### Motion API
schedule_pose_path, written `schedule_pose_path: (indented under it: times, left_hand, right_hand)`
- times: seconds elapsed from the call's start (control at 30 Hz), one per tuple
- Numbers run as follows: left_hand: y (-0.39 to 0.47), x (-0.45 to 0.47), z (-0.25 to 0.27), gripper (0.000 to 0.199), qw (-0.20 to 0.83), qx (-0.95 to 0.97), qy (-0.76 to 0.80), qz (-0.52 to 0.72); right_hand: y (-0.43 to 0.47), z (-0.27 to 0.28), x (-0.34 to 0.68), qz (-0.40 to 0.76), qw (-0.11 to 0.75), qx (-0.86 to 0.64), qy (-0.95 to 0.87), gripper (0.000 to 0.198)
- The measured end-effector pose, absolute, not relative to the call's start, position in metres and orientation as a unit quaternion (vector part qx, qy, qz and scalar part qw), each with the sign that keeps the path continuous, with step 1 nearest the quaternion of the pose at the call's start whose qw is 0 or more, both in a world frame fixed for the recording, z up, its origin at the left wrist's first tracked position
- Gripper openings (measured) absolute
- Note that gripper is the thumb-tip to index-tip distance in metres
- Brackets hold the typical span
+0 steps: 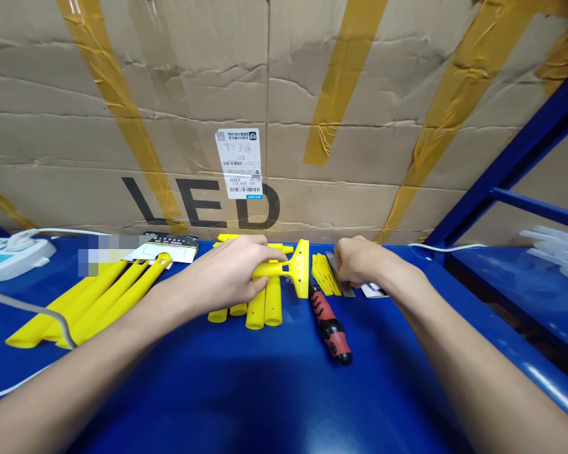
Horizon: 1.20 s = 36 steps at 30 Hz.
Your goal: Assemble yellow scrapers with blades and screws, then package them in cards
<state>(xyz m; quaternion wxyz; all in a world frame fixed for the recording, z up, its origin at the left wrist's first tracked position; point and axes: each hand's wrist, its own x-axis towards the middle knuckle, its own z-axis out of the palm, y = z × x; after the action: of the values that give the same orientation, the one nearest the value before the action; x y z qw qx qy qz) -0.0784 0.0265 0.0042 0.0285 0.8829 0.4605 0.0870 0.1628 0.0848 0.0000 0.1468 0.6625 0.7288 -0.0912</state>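
Observation:
My left hand (239,268) is closed around the short handle of a yellow scraper (300,270), its wide head pointing right. Below and behind that hand lie several yellow tube handles (255,309) and other yellow parts, partly covered by it. My right hand (355,260) is closed, fingertips down at a grey metal blade strip (341,280); what the fingers pinch is hidden. Just left of the strip is a row of small yellow plastic pieces (325,274). A red and black screwdriver (330,325) lies between the hands, its tip hidden behind the scraper head.
Long yellow handles (118,296) and a black and white package card (165,247) lie at left on the blue table (246,403). A white power strip (16,255) and cables are beyond. A large cardboard box (194,94) stands behind; a blue metal frame (511,157) rises at right.

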Motion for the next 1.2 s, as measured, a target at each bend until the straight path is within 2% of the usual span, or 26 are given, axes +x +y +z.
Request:
schedule_pose_path:
  times: [0.13, 0.3, 0.4, 1.0, 1.1, 1.2]
  left_hand:
    - [0.027, -0.079, 0.003, 0.045, 0.031, 0.884, 0.457, 0.088]
    - [0.028, -0.079, 0.003, 0.044, 0.032, 0.888, 0.45, 0.09]
    - [0.027, -0.079, 0.004, 0.044, 0.027, 0.884, 0.457, 0.091]
    - [0.028, -0.08, 0.005, 0.044, 0.033, 0.886, 0.455, 0.09]
    - [0.028, -0.08, 0.005, 0.045, 0.033, 0.885, 0.457, 0.087]
    - [0.028, -0.08, 0.007, 0.048, 0.033, 0.882, 0.463, 0.077]
  right_hand:
    - [0.085, 0.001, 0.164, -0.091, 0.144, 0.66, 0.732, 0.03]
    - [0.085, -0.001, 0.162, -0.062, 0.139, 0.664, 0.732, 0.046]
    - [0.085, -0.003, 0.163, -0.057, 0.136, 0.661, 0.736, 0.049]
    - [0.084, -0.002, 0.163, -0.072, 0.136, 0.664, 0.732, 0.037]
    - [0.083, 0.003, 0.164, -0.08, 0.128, 0.672, 0.725, 0.043]
    - [0.078, 0.015, 0.165, -0.069, 0.098, 0.678, 0.725, 0.062]
